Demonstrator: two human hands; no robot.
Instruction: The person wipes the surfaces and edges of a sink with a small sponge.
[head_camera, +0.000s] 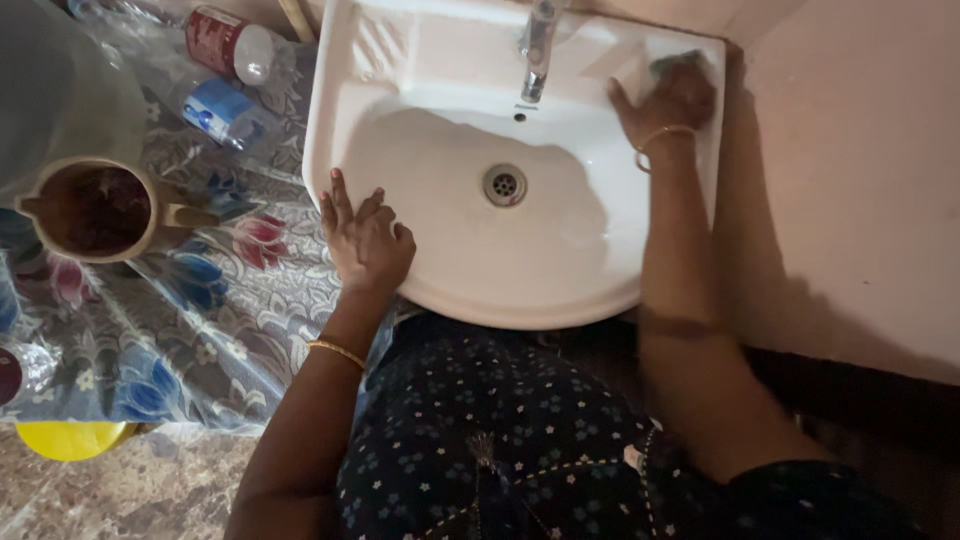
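Both hands touch the sink: right hand fingers cover a sponge.

Dark dress — tiny pale flowers (pale trim), gold bangles on both wrists, bare forearms

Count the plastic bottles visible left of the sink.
2: a red-labelled bottle at the top, lying on the floral cloth, and a blue-labelled bottle just below it. Others may be hidden past the left edge.

What we can't see well

Our right hand covers most of the green scrubber. The tap top and the red-capped bottle are cut off. We can't tell what's inside the brown mug.
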